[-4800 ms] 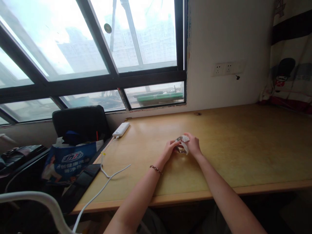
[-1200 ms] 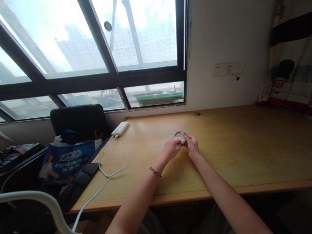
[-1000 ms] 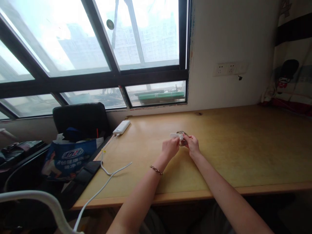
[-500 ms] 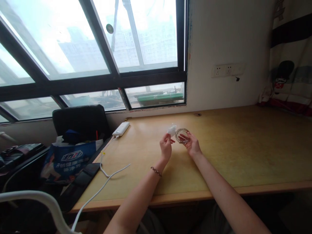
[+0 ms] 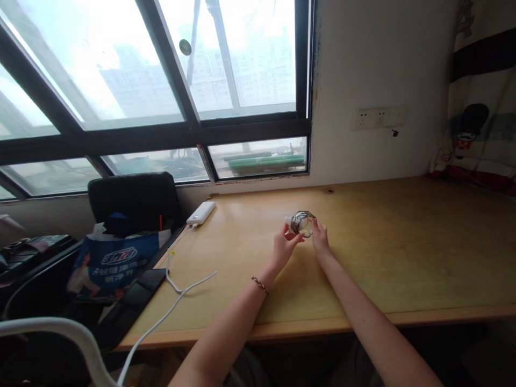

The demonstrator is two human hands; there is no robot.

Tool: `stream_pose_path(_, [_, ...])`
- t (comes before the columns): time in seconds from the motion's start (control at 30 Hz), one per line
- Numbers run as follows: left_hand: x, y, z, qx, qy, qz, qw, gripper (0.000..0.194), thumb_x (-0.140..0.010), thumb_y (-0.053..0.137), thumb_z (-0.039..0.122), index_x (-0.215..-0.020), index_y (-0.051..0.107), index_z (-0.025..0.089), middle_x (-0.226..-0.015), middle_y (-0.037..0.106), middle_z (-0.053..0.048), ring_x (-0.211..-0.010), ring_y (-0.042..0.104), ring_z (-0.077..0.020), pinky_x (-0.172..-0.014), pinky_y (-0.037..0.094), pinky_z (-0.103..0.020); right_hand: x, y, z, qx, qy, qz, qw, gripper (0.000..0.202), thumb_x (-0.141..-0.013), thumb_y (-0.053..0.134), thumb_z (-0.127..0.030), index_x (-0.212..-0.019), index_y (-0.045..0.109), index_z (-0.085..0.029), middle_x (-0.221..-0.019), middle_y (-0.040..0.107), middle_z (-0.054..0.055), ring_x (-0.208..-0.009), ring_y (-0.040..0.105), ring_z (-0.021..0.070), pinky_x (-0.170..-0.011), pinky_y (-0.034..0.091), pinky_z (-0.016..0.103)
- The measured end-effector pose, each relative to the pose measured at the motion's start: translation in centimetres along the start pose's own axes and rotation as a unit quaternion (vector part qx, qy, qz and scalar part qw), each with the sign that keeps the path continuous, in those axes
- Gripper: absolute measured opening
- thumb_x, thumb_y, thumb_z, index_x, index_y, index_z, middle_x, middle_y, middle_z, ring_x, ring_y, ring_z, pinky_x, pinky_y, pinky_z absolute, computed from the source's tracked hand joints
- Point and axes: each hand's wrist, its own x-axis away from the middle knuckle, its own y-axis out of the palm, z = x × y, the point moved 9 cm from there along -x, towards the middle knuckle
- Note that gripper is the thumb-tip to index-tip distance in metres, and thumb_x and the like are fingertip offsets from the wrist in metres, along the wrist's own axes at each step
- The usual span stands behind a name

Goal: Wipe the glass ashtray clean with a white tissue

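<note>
Above the wooden desk, my right hand (image 5: 321, 236) grips the right side of a set of thin metallic bangles (image 5: 297, 217), held up as a ring. Close against the ring's left side is my left hand (image 5: 283, 247), its fingers pinched round a crumpled white tissue (image 5: 287, 220). White shows at the left edge of the bangles and partly inside the ring. Whether the left fingertips also grip the metal is hard to make out. A braided bracelet (image 5: 259, 285) circles my left wrist.
The desk (image 5: 403, 242) spreads under both hands. A white power bank (image 5: 201, 213) with a white cable (image 5: 183, 292) lies at its left edge. Left of it stand a black chair (image 5: 135, 196) and a blue bag (image 5: 116, 269). Window and wall sockets (image 5: 379, 118) are behind.
My left hand has moved right, bringing the tissue from beside the bangles onto their left side. My right hand has turned slightly and still holds the bangles.
</note>
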Motion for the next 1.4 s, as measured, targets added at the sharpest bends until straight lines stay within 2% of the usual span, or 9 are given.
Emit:
stream_pose_path(0.1, [0.3, -0.8, 0.9, -0.127, 0.061, 0.049, 0.989, 0.031, -0.066, 0.063, 0.033, -0.088, 0.05, 0.015, -0.073, 0.059, -0.002, -0.062, 0.058, -0.0121, -0.059, 0.047, -0.024, 0.3, -1.4, -0.1, 0.07, -0.015, 0.058, 0.996, 0.034, -0.067, 0.053, -0.051, -0.074, 0.055, -0.018, -0.065, 0.056, 0.002, -0.067, 0.053, 0.0167, -0.068, 0.041, 0.031])
stream_pose_path(0.3, [1.2, -0.1, 2.4, -0.246, 0.149, 0.059, 0.956, 0.027, -0.073, 0.055, 0.029, -0.093, 0.045, 0.015, -0.077, 0.055, -0.002, -0.063, 0.054, -0.0103, -0.058, 0.045, -0.024, 1.9, 3.1, -0.5, -0.157, 0.035, -0.133, 0.978, 0.026, -0.071, 0.051, -0.039, -0.077, 0.059, -0.015, -0.074, 0.063, 0.003, -0.068, 0.057, 0.0164, -0.065, 0.045, 0.029])
stream_pose_path(0.47, [1.5, 0.5, 2.4, -0.306, 0.165, 0.053, 0.936, 0.028, -0.077, 0.051, 0.033, -0.096, 0.043, 0.014, -0.079, 0.054, -0.004, -0.062, 0.053, -0.0109, -0.057, 0.045, -0.024, 2.8, 4.0, -2.2, -0.206, 0.037, -0.175, 0.962, 0.026, -0.072, 0.052, -0.036, -0.084, 0.061, -0.015, -0.079, 0.064, 0.005, -0.071, 0.058, 0.0169, -0.069, 0.045, 0.03])
stream_pose_path(0.6, [1.5, 1.9, 2.7, -0.393, 0.21, -0.005, 0.895, 0.038, -0.081, 0.044, 0.033, -0.112, 0.037, 0.013, -0.099, 0.054, -0.013, -0.086, 0.055, -0.0193, -0.069, 0.046, -0.032, 2.2, 3.2, -1.7, -0.203, 0.056, -0.141, 0.967, 0.026, -0.07, 0.055, -0.035, -0.082, 0.061, -0.013, -0.075, 0.064, 0.004, -0.065, 0.057, 0.0146, -0.064, 0.044, 0.028])
stream_pose_path(0.83, [2.1, 4.3, 3.6, -0.48, 0.267, -0.099, 0.829, 0.048, -0.085, 0.034, 0.027, -0.13, 0.023, 0.013, -0.134, 0.028, -0.015, -0.122, 0.027, -0.0261, -0.096, 0.028, -0.044, 0.7, -0.3, -0.8, -0.137, 0.042, 0.006, 0.99, 0.022, -0.07, 0.049, -0.036, -0.062, 0.052, -0.015, -0.054, 0.053, -0.003, -0.045, 0.044, 0.0083, -0.043, 0.033, 0.021])
stream_pose_path(0.97, [2.4, 4.4, 4.5, -0.432, 0.268, -0.118, 0.853, 0.042, -0.086, 0.029, 0.023, -0.128, 0.03, 0.019, -0.135, 0.028, -0.01, -0.123, 0.025, -0.0229, -0.099, 0.024, -0.043, 1.3, -0.1, -1.1, -0.116, 0.031, -0.02, 0.993, 0.022, -0.069, 0.047, -0.029, -0.052, 0.042, -0.017, -0.044, 0.039, -0.007, -0.038, 0.032, 0.0058, -0.036, 0.024, 0.02])
stream_pose_path(1.1, [1.6, 2.5, 4.6, -0.31, 0.21, -0.048, 0.926, 0.037, -0.087, 0.027, 0.026, -0.121, 0.04, 0.017, -0.125, 0.042, -0.01, -0.115, 0.038, -0.0196, -0.095, 0.032, -0.036, 1.7, 0.5, -0.6, -0.144, 0.059, -0.031, 0.987, 0.026, -0.069, 0.048, -0.029, -0.048, 0.036, -0.019, -0.04, 0.032, -0.008, -0.035, 0.026, 0.0057, -0.033, 0.018, 0.02])
stream_pose_path(1.23, [0.5, 0.4, 2.3, -0.195, 0.094, 0.015, 0.976, 0.037, -0.087, 0.026, 0.036, -0.101, 0.054, 0.016, -0.095, 0.06, -0.007, -0.087, 0.055, -0.0177, -0.078, 0.043, -0.031, 1.1, 0.7, 0.7, -0.258, 0.127, -0.008, 0.958, 0.018, -0.068, 0.05, -0.024, -0.053, 0.041, -0.018, -0.043, 0.041, -0.007, -0.036, 0.035, 0.0064, -0.036, 0.028, 0.019])
stream_pose_path(1.4, [0.3, 0.0, 1.1, -0.134, 0.069, 0.032, 0.988, 0.038, -0.085, 0.03, 0.039, -0.096, 0.057, 0.014, -0.095, 0.061, -0.006, -0.088, 0.055, -0.0181, -0.079, 0.042, -0.03, 0.7, 1.4, 2.1, -0.364, 0.229, -0.036, 0.902, 0.015, -0.074, 0.042, -0.023, -0.063, 0.05, -0.018, -0.051, 0.054, -0.003, -0.045, 0.049, 0.0107, -0.048, 0.042, 0.024])
